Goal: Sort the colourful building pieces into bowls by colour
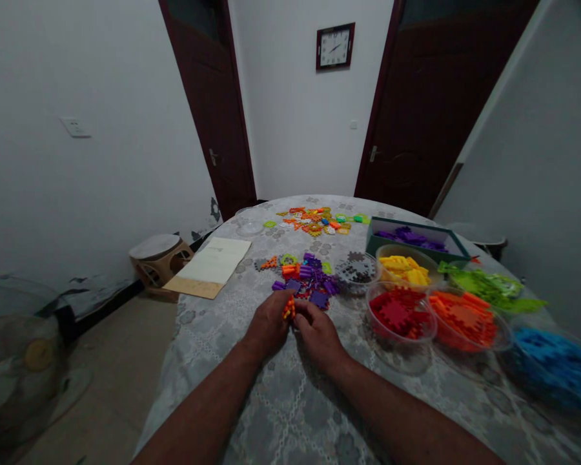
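Near the middle of the table, my left hand (270, 318) and my right hand (318, 330) meet around a small orange and yellow cluster of interlocking plastic pieces (289, 309). Fingers of both hands are closed on it, and they hide part of it. Just beyond my hands lies a loose pile of purple pieces (314, 274), with red, orange, lime and grey ones mixed in. Flat purple toothed squares (319, 299) rest at the near side of this pile, close to my right fingertips.
On the right stand bowls of grey (357, 270), yellow (404, 270), red (401, 312), orange (465, 316) and blue pieces (559, 361). Behind them are lime pieces (489, 287) and a green box (375, 242) holding purple ones. Mixed pieces (314, 219) lie farther back; a paper folder (213, 261) lies left.
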A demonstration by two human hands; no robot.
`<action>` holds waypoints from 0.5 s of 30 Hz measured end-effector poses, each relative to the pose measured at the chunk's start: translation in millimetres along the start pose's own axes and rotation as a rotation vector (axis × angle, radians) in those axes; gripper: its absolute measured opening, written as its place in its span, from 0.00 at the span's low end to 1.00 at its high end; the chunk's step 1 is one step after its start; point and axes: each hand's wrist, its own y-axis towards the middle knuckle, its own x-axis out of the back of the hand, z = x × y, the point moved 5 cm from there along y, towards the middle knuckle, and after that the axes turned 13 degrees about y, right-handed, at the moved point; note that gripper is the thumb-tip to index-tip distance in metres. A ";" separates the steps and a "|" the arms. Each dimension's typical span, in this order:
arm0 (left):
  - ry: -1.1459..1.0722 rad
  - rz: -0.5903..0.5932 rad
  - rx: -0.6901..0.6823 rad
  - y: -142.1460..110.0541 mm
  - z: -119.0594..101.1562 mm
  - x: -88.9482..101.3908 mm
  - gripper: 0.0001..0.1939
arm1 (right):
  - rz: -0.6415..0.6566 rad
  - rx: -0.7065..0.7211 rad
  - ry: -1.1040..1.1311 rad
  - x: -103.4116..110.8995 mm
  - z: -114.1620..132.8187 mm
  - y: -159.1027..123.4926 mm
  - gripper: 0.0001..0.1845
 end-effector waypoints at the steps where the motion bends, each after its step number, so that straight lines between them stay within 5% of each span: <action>1: -0.010 -0.006 -0.006 -0.4 0.6 -0.2 0.32 | 0.008 -0.005 0.011 -0.2 0.0 -0.1 0.19; 15: -0.321 0.021 0.152 4.8 3.6 11.1 0.30 | 0.027 -0.018 -0.060 -4.3 11.9 -0.2 0.15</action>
